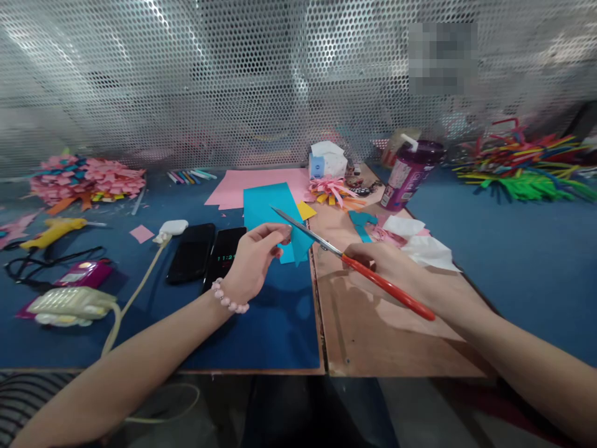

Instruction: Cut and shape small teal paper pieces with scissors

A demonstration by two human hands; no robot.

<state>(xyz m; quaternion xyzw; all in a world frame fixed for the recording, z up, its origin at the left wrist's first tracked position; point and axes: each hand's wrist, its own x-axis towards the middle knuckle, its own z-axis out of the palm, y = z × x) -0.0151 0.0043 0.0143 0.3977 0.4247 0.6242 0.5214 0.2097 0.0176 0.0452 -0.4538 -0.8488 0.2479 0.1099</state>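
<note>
Red-handled scissors [352,263], silver blades [310,233] slanting up-left — small blue paper piece [302,247], beside them

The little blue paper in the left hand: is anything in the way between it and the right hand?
Only the scissors, held in the right hand itself: their blades cross by the top of the little blue paper in the left hand. Nothing else visible stands between.

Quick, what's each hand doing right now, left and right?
Left hand: closed, pinching a small piece of blue paper.
Right hand: closed, holding the red-handled scissors.
</note>
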